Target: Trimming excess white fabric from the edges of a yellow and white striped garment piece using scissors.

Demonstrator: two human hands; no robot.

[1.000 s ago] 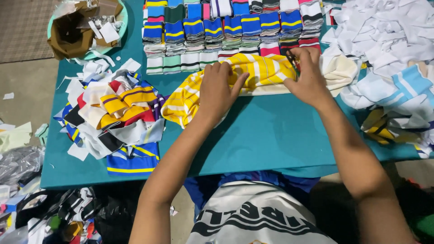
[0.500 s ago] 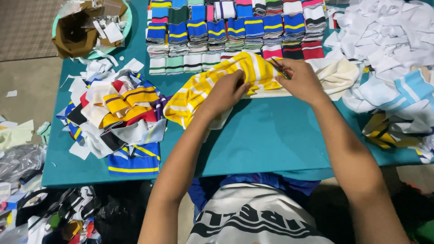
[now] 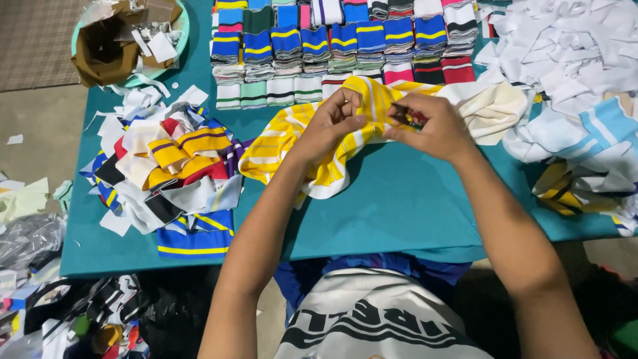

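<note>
The yellow striped cloth (image 3: 312,143) is bunched at the middle of the teal table (image 3: 412,206), pinched at its top edge by the left hand (image 3: 335,119), while a small dark tool (image 3: 407,118), likely a cutter, is gripped in the right hand (image 3: 428,126) just beside it. Fingers could be nicked, so closely are they set. The stacked folded pieces (image 3: 332,53) at twelve o'clock could be toppled by a tug

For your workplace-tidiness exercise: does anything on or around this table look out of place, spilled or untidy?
Yes. Folded striped collars stand in neat rows, but a loose heap of striped pieces sprawls to the table's edge, and scraps litter the floor. Both hands, left hand and right hand, hold the yellow striped fabric.
</note>
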